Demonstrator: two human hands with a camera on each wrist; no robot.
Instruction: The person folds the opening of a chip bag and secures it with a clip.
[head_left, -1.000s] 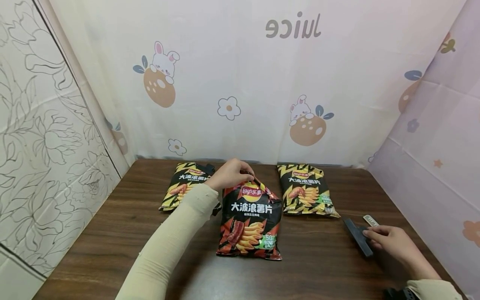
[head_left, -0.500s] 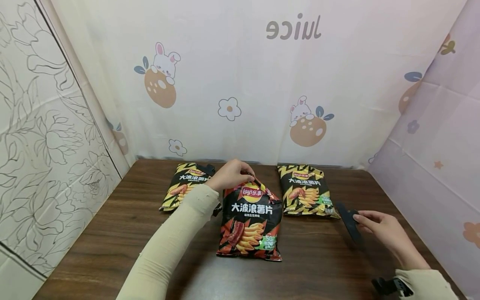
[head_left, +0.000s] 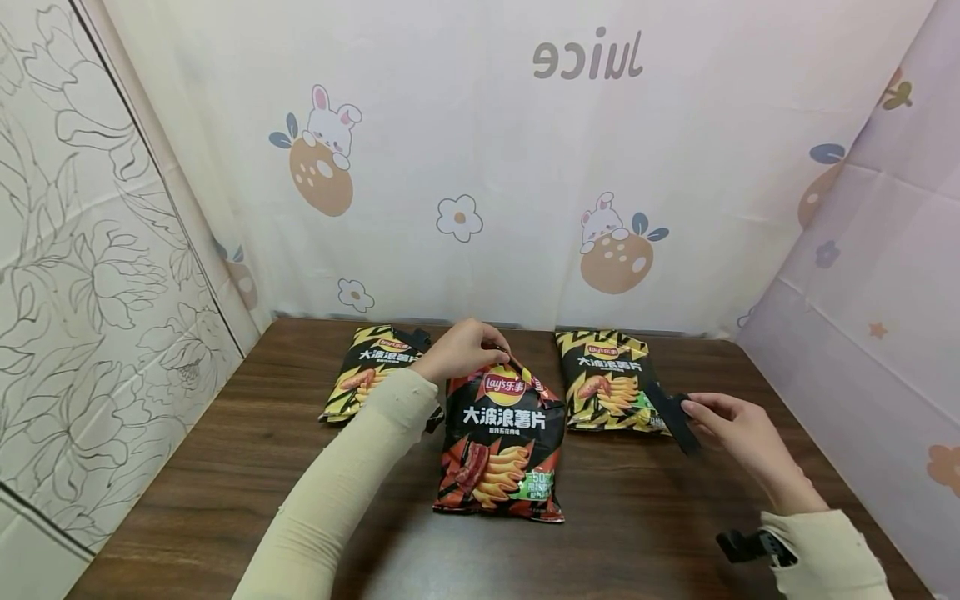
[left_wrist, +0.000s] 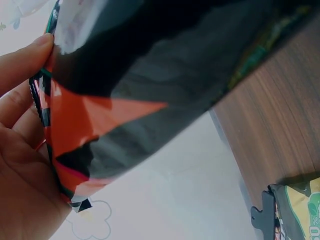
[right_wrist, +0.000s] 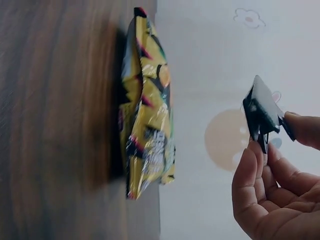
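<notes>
Behind both grips I see the pale curtain (head_left: 510,150), printed with rabbits and a mirror-reversed "Juice"; under them runs the wood-grain surface (head_left: 615,533). The red-and-black bag (head_left: 502,454) is directly below the left grip (head_left: 461,350), which pinches its top edge between thumb and fingers, I judge to keep it tilted up and the mouth gathered. I read "Lay's 乐事" over "大波浪薯片", plus "50" on a green patch; the smaller line is too fine for me. The right yellow bag (head_left: 600,375) lies just to the left of the right grip (head_left: 738,429), and the left yellow bag (head_left: 367,362) is beyond the left grip's wrist, partly behind the sleeve (head_left: 341,479); both carry the same brand and large wording. Smallest is the black clip (head_left: 672,419), clamped between the right grip's thumb and fingers by its levers, above the surface. I think it is held there so that a squeeze could spread it.
</notes>
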